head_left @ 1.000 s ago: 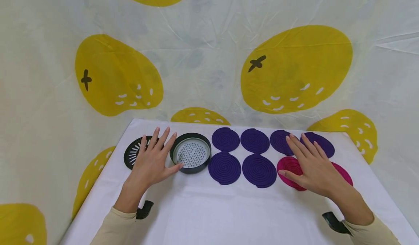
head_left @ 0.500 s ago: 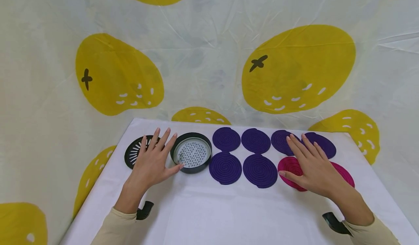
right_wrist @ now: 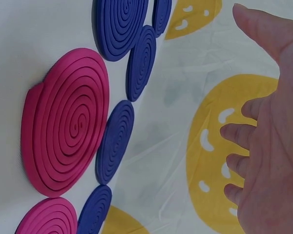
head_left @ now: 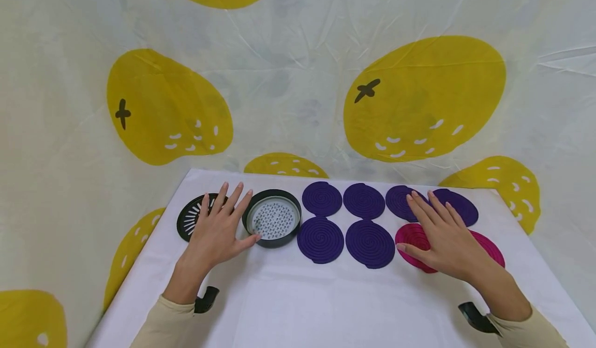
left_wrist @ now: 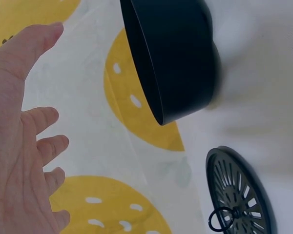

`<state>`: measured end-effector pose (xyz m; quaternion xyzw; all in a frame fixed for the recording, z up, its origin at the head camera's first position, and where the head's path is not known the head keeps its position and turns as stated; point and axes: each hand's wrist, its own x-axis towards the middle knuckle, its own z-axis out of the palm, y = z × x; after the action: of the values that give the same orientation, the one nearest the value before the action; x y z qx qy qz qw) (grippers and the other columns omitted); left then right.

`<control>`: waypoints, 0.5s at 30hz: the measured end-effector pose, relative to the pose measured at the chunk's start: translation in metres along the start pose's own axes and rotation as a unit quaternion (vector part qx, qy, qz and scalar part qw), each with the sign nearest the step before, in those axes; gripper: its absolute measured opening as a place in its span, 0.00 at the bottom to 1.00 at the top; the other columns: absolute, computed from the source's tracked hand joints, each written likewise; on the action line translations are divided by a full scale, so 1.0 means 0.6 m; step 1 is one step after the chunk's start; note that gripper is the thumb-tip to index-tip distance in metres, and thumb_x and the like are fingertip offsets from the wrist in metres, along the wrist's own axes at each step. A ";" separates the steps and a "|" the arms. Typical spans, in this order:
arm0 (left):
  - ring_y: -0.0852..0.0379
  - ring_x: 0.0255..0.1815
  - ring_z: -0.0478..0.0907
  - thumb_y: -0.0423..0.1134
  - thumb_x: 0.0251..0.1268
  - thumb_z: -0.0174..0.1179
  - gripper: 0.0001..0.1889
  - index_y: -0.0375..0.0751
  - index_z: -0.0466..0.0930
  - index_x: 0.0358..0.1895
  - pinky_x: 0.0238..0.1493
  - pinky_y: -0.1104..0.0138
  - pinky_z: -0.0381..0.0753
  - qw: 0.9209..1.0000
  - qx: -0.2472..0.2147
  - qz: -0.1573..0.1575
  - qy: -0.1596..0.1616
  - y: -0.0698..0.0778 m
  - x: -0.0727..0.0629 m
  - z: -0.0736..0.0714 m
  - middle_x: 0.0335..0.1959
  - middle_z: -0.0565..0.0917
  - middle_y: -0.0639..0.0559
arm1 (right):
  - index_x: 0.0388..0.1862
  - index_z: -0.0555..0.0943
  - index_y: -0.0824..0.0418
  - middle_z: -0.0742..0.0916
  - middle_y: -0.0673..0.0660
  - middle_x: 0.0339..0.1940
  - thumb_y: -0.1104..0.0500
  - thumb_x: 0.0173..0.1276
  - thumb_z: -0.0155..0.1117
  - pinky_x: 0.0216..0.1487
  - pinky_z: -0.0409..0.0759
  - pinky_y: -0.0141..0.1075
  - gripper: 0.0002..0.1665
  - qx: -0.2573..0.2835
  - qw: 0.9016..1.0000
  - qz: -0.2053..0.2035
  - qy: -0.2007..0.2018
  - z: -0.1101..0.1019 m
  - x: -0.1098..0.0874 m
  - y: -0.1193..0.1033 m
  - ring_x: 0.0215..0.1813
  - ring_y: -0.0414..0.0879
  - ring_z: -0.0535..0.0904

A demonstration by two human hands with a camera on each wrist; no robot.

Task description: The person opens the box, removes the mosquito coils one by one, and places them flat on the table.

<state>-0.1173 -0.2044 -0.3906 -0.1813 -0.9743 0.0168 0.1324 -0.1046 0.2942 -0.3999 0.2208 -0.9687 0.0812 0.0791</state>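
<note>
My left hand (head_left: 214, 231) hovers with fingers spread, holding nothing. Below it, partly covered, lies a black slotted disc (head_left: 187, 220); the left wrist view shows a small ring standing on that disc (left_wrist: 239, 192). A dark round holder (head_left: 298, 217) with a grey perforated inside stands right by the left thumb. My right hand (head_left: 442, 239) is likewise spread above two pink spiral coasters (head_left: 410, 242), and its fingertips overlap two purple spiral coasters (head_left: 458, 208) in the head view. In the right wrist view its palm (right_wrist: 278, 146) is bare, well off the pink coaster (right_wrist: 68, 122).
Several more purple coasters (head_left: 321, 239) lie in two rows between the hands. All of it sits along the back of a white-covered table (head_left: 298, 306). Behind the far edge hangs a pale curtain (head_left: 288, 94) with yellow fruit prints. Dark camera mounts (head_left: 206, 300) jut from the wrists.
</note>
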 end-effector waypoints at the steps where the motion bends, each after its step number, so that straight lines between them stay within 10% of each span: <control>1: 0.39 0.83 0.46 0.73 0.56 0.61 0.52 0.50 0.56 0.81 0.74 0.34 0.48 1.000 0.000 0.000 0.000 0.000 0.000 0.000 0.82 0.54 0.47 | 0.84 0.48 0.57 0.58 0.61 0.83 0.29 0.64 0.63 0.78 0.21 0.47 0.62 0.000 1.000 0.000 0.000 0.000 0.000 0.000 0.84 0.61 0.40; 15: 0.39 0.83 0.47 0.72 0.57 0.61 0.52 0.50 0.58 0.80 0.74 0.34 0.48 1.000 0.003 0.000 -0.003 0.001 0.000 0.000 0.82 0.55 0.47 | 0.84 0.49 0.58 0.59 0.62 0.82 0.30 0.64 0.63 0.78 0.21 0.48 0.61 -0.002 1.000 -0.003 0.005 0.003 -0.002 0.001 0.84 0.60 0.40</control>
<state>-0.1171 -0.2038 -0.3908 -0.1811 -0.9746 0.0204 0.1304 -0.1040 0.2951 -0.4021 0.2235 -0.9677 0.0803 0.0850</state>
